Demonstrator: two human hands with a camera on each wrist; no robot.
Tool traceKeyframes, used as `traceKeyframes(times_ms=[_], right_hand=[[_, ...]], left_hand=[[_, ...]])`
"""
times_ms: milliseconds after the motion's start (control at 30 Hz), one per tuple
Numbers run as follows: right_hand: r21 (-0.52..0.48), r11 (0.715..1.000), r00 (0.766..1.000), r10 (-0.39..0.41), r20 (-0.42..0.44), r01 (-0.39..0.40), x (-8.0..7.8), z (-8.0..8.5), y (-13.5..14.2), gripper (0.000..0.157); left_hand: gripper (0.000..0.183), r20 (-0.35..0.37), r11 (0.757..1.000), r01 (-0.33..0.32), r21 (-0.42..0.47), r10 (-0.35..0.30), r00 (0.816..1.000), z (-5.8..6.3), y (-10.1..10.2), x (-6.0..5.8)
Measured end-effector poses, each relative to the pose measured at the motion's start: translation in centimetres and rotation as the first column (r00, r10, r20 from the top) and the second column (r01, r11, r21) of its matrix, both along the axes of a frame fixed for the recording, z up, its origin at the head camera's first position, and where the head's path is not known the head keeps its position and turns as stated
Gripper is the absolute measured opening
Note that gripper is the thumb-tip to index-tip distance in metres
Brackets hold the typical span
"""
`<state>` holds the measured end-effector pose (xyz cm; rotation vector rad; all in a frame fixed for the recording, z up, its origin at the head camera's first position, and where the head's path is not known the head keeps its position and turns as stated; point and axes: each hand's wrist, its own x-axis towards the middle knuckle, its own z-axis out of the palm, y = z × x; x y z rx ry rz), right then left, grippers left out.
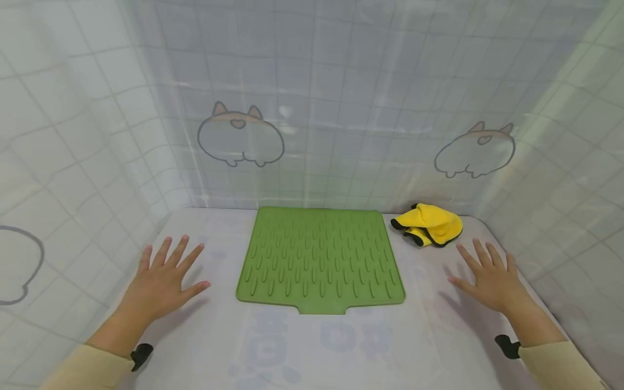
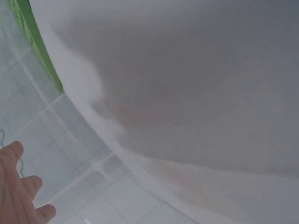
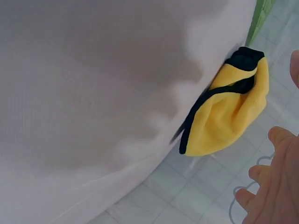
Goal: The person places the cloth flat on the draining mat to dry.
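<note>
A green ridged mat [image 1: 322,254] lies flat in the middle of the white table, its short tab toward me. Behind and to its right a yellow cloth [image 1: 431,223] with black edging sits crumpled; it also shows in the right wrist view as a yellow cloth [image 3: 229,112]. My left hand [image 1: 163,284], fingers spread, is to the left of the mat and holds nothing. On the other side my right hand [image 1: 494,276] is likewise spread and bare, just in front of the cloth. Both hands cast shadows on the table.
Tile-patterned walls close off the back [image 1: 341,108], the left side [image 1: 73,135] and the right side [image 1: 575,189]. The white tabletop [image 1: 414,346] bears faint printed patterns near me. Dark bands show at both cuffs.
</note>
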<state>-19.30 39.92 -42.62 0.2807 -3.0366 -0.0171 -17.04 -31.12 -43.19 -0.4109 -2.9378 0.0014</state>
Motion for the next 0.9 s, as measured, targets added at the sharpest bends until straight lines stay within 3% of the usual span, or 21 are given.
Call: traceKeyframes(times_ms=[400,900], right_hand=[[-0.05,0.999,1.0,-0.007,0.002,0.007,-0.2,0.9,-0.8,0.094],[-0.201,0.98,0.999,-0.014,-0.029,0.008,-1.9,2.2,-2.7,0.086]], left_hand=[[0.086,0.008,0.998,0.04,0.057,-0.041,0.999,0.9,2.2,0.2],[0.085,0.104,0.983,0.084,0.162,-0.102,0.989,0.9,5.1,-0.6]])
